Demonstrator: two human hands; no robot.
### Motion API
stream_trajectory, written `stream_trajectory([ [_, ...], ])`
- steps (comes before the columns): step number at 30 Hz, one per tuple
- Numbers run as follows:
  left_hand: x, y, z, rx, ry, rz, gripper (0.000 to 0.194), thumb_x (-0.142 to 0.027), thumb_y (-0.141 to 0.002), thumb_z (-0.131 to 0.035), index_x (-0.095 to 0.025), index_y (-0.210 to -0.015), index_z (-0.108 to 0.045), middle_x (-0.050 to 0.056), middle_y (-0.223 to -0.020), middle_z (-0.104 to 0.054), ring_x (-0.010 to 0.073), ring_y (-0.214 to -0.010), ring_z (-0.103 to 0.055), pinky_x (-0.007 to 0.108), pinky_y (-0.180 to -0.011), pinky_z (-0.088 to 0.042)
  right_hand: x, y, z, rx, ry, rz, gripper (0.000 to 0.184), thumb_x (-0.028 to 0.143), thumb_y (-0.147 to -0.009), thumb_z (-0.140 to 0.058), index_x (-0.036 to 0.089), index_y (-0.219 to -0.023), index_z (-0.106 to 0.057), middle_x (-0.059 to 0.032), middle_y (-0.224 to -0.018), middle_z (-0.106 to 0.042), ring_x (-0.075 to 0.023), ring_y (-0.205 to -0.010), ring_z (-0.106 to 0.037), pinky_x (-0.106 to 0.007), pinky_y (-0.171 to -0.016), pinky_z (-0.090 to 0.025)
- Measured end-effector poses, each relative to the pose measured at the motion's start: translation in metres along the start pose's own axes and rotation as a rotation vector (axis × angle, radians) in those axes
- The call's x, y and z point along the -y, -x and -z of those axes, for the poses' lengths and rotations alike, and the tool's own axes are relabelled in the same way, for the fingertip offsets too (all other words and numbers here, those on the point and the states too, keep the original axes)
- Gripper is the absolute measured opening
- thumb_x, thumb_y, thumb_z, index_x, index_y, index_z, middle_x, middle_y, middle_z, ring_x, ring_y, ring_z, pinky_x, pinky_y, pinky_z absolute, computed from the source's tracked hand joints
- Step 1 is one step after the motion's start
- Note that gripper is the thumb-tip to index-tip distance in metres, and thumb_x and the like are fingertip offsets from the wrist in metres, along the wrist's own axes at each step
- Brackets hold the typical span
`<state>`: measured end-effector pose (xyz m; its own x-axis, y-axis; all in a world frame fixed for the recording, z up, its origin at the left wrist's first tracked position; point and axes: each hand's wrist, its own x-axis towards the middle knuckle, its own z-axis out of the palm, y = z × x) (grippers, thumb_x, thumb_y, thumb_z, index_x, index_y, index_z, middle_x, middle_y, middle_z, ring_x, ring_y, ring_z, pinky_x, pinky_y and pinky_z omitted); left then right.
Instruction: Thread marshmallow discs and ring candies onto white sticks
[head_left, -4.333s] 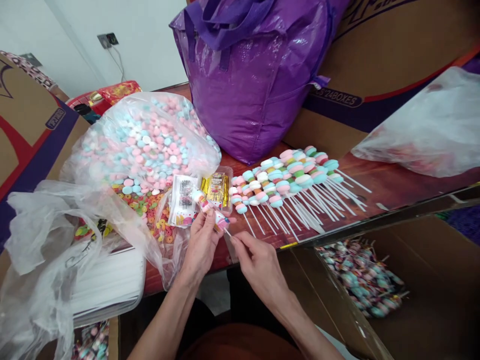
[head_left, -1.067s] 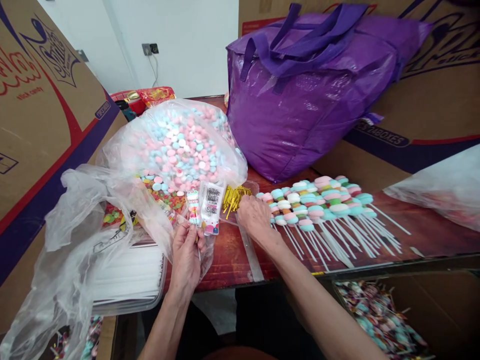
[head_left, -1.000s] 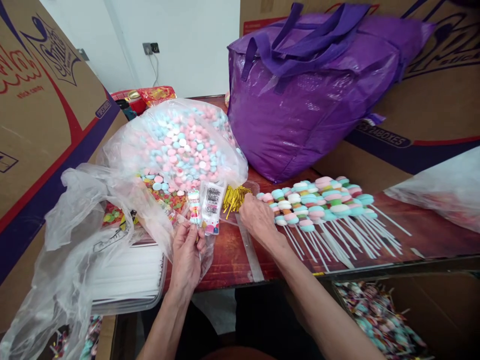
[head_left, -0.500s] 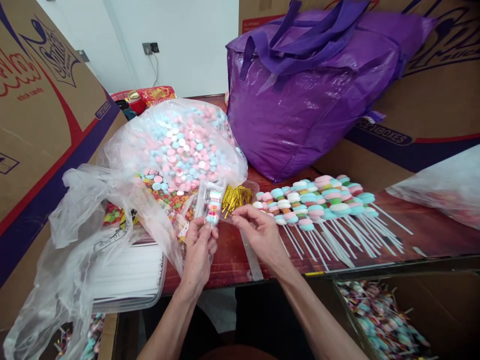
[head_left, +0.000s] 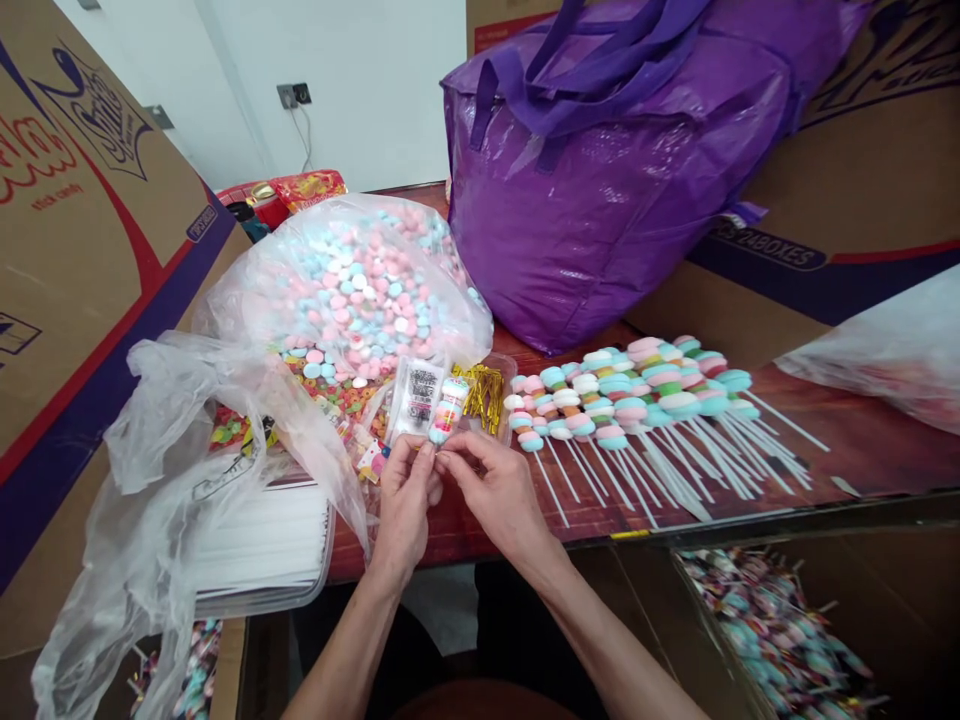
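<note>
A marshmallow candy skewer [head_left: 448,410] in a clear printed wrapper stands tilted above the table, its stick end pointing toward me. My left hand [head_left: 403,505] is closed around the gathered neck of the wrapper and the stick. My right hand [head_left: 504,497] pinches at that same neck, its fingertips meeting the left thumb; the twist tie between them is almost wholly hidden. Just behind are a stack of printed clear wrappers [head_left: 414,395] and loose gold twist ties [head_left: 487,392] in a clear tray. Unwrapped marshmallow skewers [head_left: 622,395] lie in rows to the right.
A bag of pink and blue marshmallows [head_left: 352,285] and ring-shaped gummies [head_left: 304,385] sit left. White sticks [head_left: 255,535] fill a tub under crumpled plastic [head_left: 97,560]. A purple bag [head_left: 585,220] stands behind. Below the right table edge, a box holds wrapped candies [head_left: 780,630].
My right hand has left the tray of gold ties and come left to the wrapper's neck. My left hand has moved right with the wrapped skewer, so both hands now meet.
</note>
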<state>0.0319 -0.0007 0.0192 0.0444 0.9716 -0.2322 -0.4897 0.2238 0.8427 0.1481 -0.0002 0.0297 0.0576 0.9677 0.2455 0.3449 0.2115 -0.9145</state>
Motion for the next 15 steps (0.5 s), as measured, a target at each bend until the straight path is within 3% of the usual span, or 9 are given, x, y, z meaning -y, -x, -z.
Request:
stream_trajectory([
  [4, -0.0045, -0.0020, -0.0039, -0.023, 0.041, -0.023, 0.039, -0.043, -0.072, -0.083, -0.018, -0.086, -0.057, -0.005, -0.067, -0.054, 0.0020, -0.049, -0.032, 0.016, -0.045, -0.023, -0.0047, 0.0023, 0.0068, 0.017, -0.106, -0.097, 0.013, 0.025, -0.084, -0.061, 0.019, -0.074, -0.068, 0.0001, -0.070, -0.067, -0.0147, -0.065, -0.059, -0.026, -0.063, -0.046],
  [10, 0.0021, 0.0033, -0.0053, -0.010, 0.000, -0.024, 0.036, -0.042, -0.074, -0.082, -0.016, -0.079, -0.058, -0.005, -0.065, -0.051, 0.0022, -0.050, -0.032, 0.017, -0.045, -0.024, -0.0052, -0.0014, 0.0045, 0.021, -0.337, -0.243, 0.015, 0.030, -0.078, -0.068, 0.019, -0.067, -0.068, 0.0004, -0.064, -0.066, -0.0137, -0.058, -0.055, -0.026, -0.057, -0.045],
  [15, -0.0022, 0.0043, -0.0053, -0.039, 0.120, 0.092, 0.043, -0.039, -0.068, -0.086, -0.016, -0.073, -0.051, -0.007, -0.060, -0.049, -0.0001, -0.046, -0.025, 0.013, -0.043, -0.018, -0.0014, 0.0014, 0.0043, 0.066, -0.416, -0.235, 0.013, 0.027, -0.080, -0.069, 0.019, -0.069, -0.067, 0.0024, -0.063, -0.061, -0.0123, -0.058, -0.051, -0.025, -0.058, -0.044],
])
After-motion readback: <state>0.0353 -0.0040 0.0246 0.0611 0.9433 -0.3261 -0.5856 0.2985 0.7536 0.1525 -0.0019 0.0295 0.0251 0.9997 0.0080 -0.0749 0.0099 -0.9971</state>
